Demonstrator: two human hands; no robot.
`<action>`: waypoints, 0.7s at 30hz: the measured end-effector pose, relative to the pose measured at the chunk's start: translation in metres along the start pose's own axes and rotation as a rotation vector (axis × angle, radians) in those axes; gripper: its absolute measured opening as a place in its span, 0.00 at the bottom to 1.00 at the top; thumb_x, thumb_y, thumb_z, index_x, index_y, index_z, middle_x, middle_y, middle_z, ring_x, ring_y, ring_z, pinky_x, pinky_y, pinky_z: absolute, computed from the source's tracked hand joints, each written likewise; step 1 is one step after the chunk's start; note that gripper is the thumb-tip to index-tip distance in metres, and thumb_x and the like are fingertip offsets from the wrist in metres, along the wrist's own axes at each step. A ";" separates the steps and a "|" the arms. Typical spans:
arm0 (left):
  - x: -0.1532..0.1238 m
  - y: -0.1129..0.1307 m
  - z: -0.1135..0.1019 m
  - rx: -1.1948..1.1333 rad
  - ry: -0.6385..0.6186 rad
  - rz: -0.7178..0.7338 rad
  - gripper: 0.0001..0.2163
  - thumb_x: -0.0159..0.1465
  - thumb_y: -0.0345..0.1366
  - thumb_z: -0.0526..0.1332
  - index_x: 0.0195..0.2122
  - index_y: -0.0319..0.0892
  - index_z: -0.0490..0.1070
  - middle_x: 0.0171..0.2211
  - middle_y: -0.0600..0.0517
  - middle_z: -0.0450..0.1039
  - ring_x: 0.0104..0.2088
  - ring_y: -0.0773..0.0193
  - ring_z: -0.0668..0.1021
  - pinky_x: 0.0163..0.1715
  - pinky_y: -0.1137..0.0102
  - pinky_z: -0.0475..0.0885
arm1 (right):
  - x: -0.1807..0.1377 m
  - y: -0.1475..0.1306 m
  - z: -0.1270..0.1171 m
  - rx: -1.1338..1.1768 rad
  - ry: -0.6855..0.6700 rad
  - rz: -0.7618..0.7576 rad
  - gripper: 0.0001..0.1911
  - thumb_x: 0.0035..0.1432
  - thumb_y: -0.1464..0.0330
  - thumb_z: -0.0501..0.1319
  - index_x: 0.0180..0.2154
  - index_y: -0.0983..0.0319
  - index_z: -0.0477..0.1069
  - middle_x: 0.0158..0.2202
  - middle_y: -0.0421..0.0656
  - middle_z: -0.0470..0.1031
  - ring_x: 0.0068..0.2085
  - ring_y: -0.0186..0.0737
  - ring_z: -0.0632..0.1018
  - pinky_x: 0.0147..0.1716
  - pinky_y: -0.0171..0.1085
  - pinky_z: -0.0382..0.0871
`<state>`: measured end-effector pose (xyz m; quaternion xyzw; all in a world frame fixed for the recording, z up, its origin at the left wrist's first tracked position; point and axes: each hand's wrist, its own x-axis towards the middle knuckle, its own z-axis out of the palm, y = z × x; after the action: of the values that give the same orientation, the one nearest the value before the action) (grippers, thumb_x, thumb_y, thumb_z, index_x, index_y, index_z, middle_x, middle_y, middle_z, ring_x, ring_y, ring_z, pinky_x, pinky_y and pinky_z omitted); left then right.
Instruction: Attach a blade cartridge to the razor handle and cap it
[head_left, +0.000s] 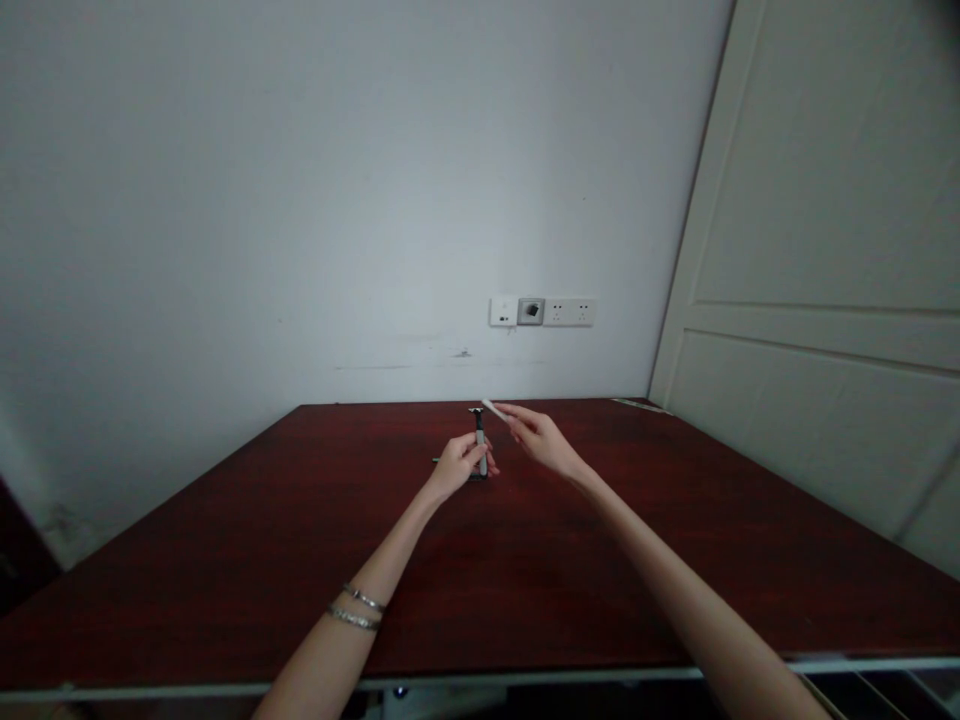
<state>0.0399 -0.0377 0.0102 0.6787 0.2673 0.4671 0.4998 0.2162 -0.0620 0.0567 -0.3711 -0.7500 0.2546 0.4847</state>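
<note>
Near the far middle of the table, my left hand (455, 463) is closed around an upright stand-like thing with a pale grey shaft (481, 455). Its black upper part (478, 415) widens into a T shape. Dark parts show at its lower end, partly behind the fingers, and a thin piece juts out left of the hand. My right hand (541, 440) pinches a slim white stick-like piece (495, 409), tilted with its free end up and left. That end is close beside the black top; whether they touch I cannot tell.
The dark red wooden table (585, 570) reaches back to a pale wall (300, 200). Switches and sockets (568, 312) are set in the wall above the table. A white panelled door (825, 230) stands along the right side. Various things lie below the table's front edge.
</note>
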 end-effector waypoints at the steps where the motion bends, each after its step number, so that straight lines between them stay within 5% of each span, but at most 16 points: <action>1: 0.000 0.001 0.001 -0.015 0.002 -0.004 0.15 0.56 0.46 0.59 0.32 0.37 0.63 0.23 0.52 0.71 0.24 0.64 0.77 0.26 0.70 0.71 | -0.001 0.001 0.003 0.045 -0.041 0.027 0.26 0.58 0.58 0.52 0.54 0.65 0.65 0.19 0.35 0.56 0.21 0.29 0.57 0.19 0.30 0.52; 4: -0.001 0.002 0.001 -0.044 0.005 -0.008 0.16 0.55 0.46 0.60 0.32 0.37 0.63 0.23 0.52 0.71 0.24 0.64 0.77 0.27 0.69 0.72 | -0.005 0.001 0.004 0.252 -0.121 0.123 0.31 0.54 0.58 0.57 0.57 0.63 0.60 0.16 0.31 0.50 0.17 0.26 0.51 0.16 0.29 0.46; 7: -0.002 0.001 0.001 -0.056 -0.010 -0.024 0.15 0.56 0.46 0.60 0.32 0.37 0.63 0.23 0.52 0.71 0.24 0.63 0.77 0.27 0.68 0.73 | -0.007 -0.001 0.003 0.434 -0.051 0.183 0.33 0.51 0.58 0.60 0.58 0.61 0.59 0.17 0.30 0.48 0.16 0.25 0.50 0.14 0.28 0.42; 12: -0.002 0.001 0.001 -0.075 -0.006 -0.041 0.15 0.56 0.46 0.60 0.33 0.37 0.64 0.24 0.52 0.71 0.24 0.63 0.77 0.28 0.68 0.73 | -0.011 -0.007 0.009 0.516 -0.086 0.268 0.34 0.50 0.57 0.61 0.58 0.61 0.59 0.16 0.30 0.49 0.16 0.24 0.50 0.14 0.27 0.40; 21: -0.002 0.002 0.001 -0.053 0.004 -0.046 0.16 0.54 0.47 0.61 0.32 0.37 0.64 0.23 0.52 0.70 0.23 0.64 0.77 0.25 0.70 0.72 | -0.007 0.000 0.010 0.253 -0.016 0.101 0.29 0.53 0.57 0.58 0.54 0.63 0.65 0.14 0.33 0.56 0.16 0.27 0.56 0.15 0.29 0.49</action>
<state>0.0396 -0.0400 0.0111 0.6580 0.2715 0.4639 0.5274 0.2086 -0.0679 0.0493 -0.3421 -0.6961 0.3742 0.5083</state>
